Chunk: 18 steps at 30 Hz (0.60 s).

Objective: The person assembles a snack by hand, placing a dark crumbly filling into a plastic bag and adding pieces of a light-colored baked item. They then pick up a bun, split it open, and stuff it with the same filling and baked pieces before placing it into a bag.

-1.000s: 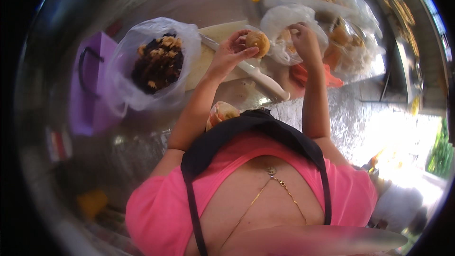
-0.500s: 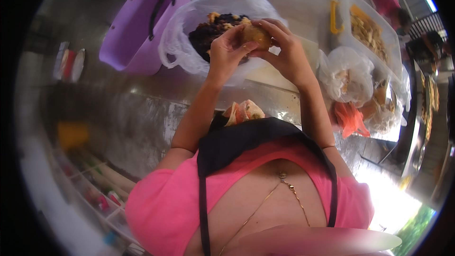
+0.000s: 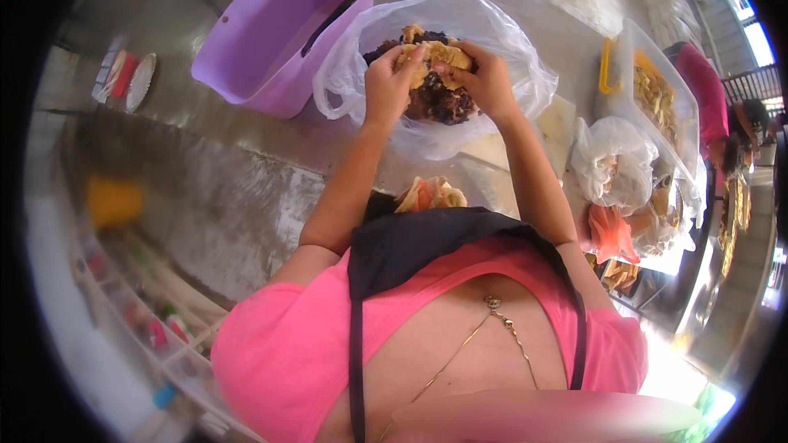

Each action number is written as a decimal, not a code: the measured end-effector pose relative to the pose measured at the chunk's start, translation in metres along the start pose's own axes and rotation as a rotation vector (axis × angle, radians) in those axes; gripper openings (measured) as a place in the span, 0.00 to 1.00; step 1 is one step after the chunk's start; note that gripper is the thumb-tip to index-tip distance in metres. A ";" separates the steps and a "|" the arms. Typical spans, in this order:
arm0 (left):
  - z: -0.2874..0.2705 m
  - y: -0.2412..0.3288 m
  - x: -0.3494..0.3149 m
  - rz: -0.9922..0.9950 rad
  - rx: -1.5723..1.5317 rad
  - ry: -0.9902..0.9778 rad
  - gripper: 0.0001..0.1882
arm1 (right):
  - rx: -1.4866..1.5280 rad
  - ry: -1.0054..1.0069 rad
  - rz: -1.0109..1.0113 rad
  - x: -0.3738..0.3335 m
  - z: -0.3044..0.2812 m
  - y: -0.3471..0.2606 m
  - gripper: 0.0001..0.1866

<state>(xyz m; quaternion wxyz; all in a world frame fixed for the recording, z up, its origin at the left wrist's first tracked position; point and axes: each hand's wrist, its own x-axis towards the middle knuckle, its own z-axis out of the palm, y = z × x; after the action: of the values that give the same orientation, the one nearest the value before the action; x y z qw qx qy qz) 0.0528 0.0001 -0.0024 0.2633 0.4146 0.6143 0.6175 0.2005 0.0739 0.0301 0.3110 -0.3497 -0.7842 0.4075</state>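
Above the clear plastic bag (image 3: 525,90), my left hand (image 3: 386,89) and my right hand (image 3: 488,84) grip a yellow-brown piece of baked-looking food (image 3: 433,56) between thumbs and fingers. It looks torn or pulled open, with a rough yellow inside; its exact kind I cannot tell. Below it, the wide-open bag holds a heap of dark, crumbly food (image 3: 442,107) with yellow bits mixed in. My fingers and the held food cover part of this heap.
A purple bin with a black handle (image 3: 246,70) stands left of the bag on the metal table. At the right are a clear tub (image 3: 689,107) of pale pieces, a knotted plastic bag (image 3: 611,160) and a red bag (image 3: 611,234). Another person in pink (image 3: 702,86) is beyond.
The food between my hands was a rounded brown lump; now it is opened out, showing yellow. My hands are slightly farther apart, and the view has shifted.
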 end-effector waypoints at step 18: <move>-0.005 0.023 0.035 0.026 0.635 -0.115 0.22 | 0.012 -0.204 0.223 0.033 -0.014 0.045 0.21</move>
<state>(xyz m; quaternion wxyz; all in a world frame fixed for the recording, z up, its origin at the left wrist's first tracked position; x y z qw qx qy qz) 0.0349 0.0247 0.0269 0.1471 0.5183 0.7550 0.3738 0.2064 0.1258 0.0047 0.1847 -0.3894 -0.7656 0.4777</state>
